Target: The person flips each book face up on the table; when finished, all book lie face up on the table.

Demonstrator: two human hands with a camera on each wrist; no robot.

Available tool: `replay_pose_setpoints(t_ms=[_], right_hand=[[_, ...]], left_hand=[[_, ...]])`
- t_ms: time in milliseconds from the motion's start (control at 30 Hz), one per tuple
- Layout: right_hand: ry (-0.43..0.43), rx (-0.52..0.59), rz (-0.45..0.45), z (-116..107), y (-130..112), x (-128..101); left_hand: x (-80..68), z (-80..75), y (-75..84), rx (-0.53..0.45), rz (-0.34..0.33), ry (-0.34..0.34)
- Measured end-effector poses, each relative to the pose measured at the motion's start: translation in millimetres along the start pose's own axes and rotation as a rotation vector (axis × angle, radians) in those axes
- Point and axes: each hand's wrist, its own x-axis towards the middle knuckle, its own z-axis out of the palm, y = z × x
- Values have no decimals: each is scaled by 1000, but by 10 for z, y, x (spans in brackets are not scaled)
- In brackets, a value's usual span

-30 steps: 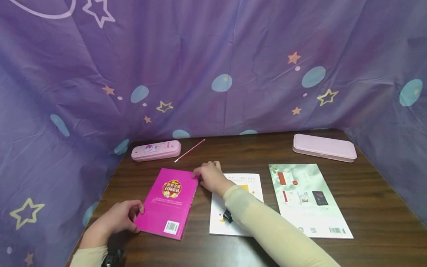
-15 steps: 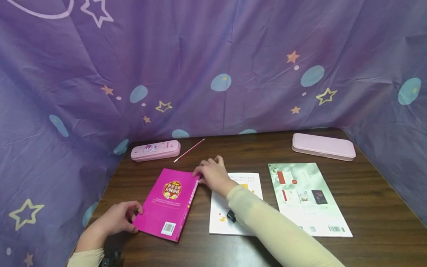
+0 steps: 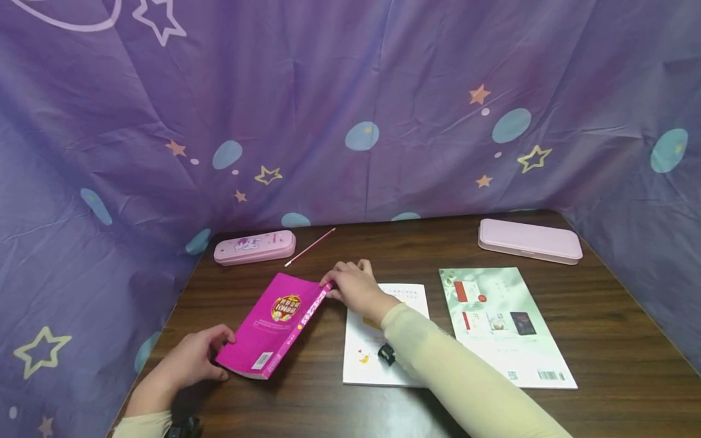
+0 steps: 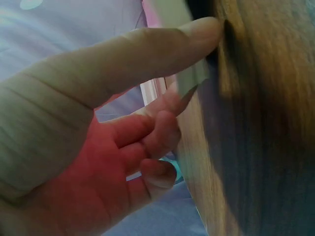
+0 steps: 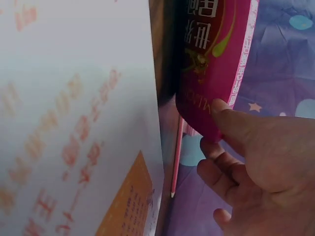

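Tilting up off the tabletop point(image 3: 547, 413) in the head view, the magenta book point(image 3: 276, 322) is pinched at its far corner by the right hand point(image 3: 353, 286) and at its near corner by the left hand point(image 3: 194, 359). The left wrist view shows thumb and curled fingers point(image 4: 157, 132) at a page edge. The right wrist view shows the thumb point(image 5: 231, 120) on the cover's corner.

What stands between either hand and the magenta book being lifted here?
Nothing visible. The right hand grips the magenta book at its far spine corner, and the left hand holds its near corner. The pink pencil lies apart, behind the book.
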Motion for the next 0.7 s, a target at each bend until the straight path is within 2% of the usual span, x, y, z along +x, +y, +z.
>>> replay_pose_setpoints(t_ms=[133,200,367,533,700], right_hand=[[4,46,6,-42,3,-25],[6,67,15,-61,14,-34],[17,99,45,-99,74,-36],[28,164,73,-167,128,-25],[26,242,109,-215,164,-16]], left_hand=[[9,18,-2,27,0,56],[8,20,-3,0,-3,73],[-16,-37,30,-97,-58,115],[-7,-155,69,-86,-74,241],[10,-225,64,-47,-52,370]])
